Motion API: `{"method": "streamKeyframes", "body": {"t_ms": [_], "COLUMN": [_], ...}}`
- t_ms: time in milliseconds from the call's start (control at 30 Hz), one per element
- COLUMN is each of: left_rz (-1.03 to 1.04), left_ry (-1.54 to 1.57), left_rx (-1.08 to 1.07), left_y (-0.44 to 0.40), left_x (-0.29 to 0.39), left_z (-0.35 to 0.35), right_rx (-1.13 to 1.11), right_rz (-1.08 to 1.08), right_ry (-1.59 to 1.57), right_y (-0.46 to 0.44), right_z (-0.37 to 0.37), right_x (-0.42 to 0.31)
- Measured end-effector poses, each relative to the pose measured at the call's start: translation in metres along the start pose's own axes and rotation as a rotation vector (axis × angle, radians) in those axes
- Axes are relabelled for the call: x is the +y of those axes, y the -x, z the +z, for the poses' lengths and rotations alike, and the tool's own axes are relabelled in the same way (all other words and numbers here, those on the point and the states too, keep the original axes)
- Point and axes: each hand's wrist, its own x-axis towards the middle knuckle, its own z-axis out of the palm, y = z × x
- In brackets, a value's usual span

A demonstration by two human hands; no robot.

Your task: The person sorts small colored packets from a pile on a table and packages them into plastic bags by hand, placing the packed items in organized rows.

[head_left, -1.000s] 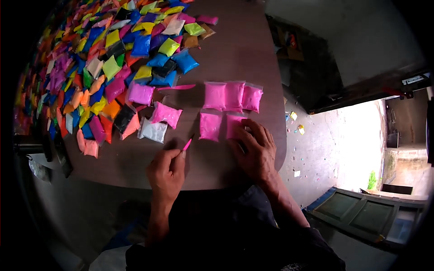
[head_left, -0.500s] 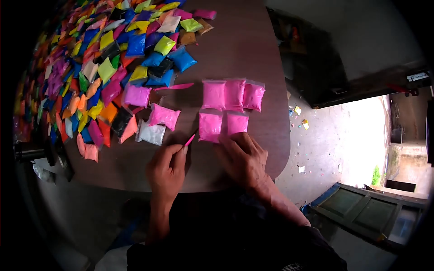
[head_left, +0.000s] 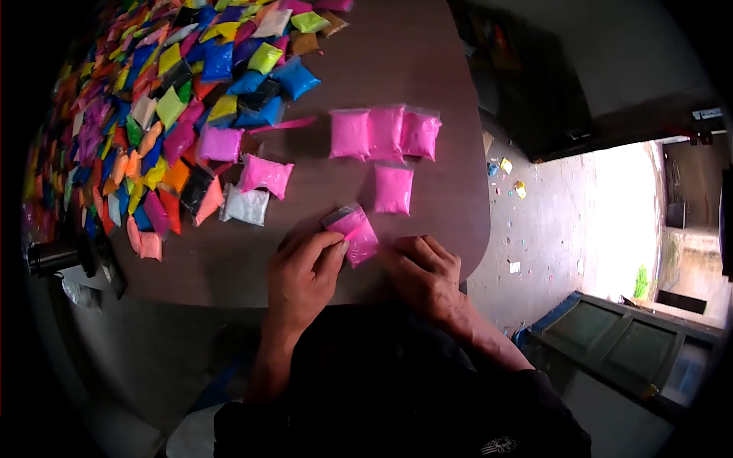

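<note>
Near the table's front edge lies a tilted pink packet [head_left: 360,240], between my two hands. My left hand [head_left: 305,267] pinches a thin pink strip [head_left: 351,236], which lies over the packet's left side. At the packet's right is my right hand [head_left: 426,273], its fingers curled together; whether they grip the packet's edge is hidden. Behind the hands, a single pink packet [head_left: 393,189] lies below a row of three pink packets [head_left: 349,134]. A pink packet [head_left: 266,176] and a white packet [head_left: 246,205] rest to the left.
A large heap of coloured packets [head_left: 164,107] covers the table's left side. Another pink strip [head_left: 282,124] lies beside the heap. Beyond the rounded right edge of the table [head_left: 450,206], small scraps lie on the floor [head_left: 527,229], near a bright doorway.
The lower left pink packet has left its place and now lies tilted nearer me. My left hand has moved right with its strip to this packet, and the camera view has shifted slightly.
</note>
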Motion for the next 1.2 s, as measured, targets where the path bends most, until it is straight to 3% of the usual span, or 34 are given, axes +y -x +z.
{"method": "streamKeyframes", "body": {"t_ms": [233,433,500,600,933,1033,1200], "left_rz": [-0.094,0.011,0.008,-0.036,0.006,0.036,0.019], "left_ry": [0.043,0.013,-0.026,-0.055,-0.091,-0.256,-0.141], "left_rx": [-0.143,-0.204,-0.281,-0.292,-0.445,-0.649,-0.507], "left_y": [0.006,0.008,0.007,0.007,0.013,0.023,0.025], "left_x": [0.01,0.004,0.006,0.018,0.028,0.04,0.046], "left_z": [0.009,0.007,0.003,0.0,-0.015,-0.024,-0.033], "right_rx": [0.004,-0.002,-0.062,-0.191,-0.147,-0.195,-0.232], "right_rz": [0.035,0.132,-0.017,-0.036,-0.094,-0.108,-0.128], "right_ry": [-0.038,-0.243,-0.221,-0.187,-0.151,-0.167,-0.108], "right_y": [0.021,0.002,-0.005,-0.006,0.003,0.003,0.004], "right_z": [-0.01,-0.018,-0.016,-0.016,-0.011,-0.015,-0.014], "right_x": [-0.002,0.005,0.009,0.007,0.009,0.008,0.006]}}
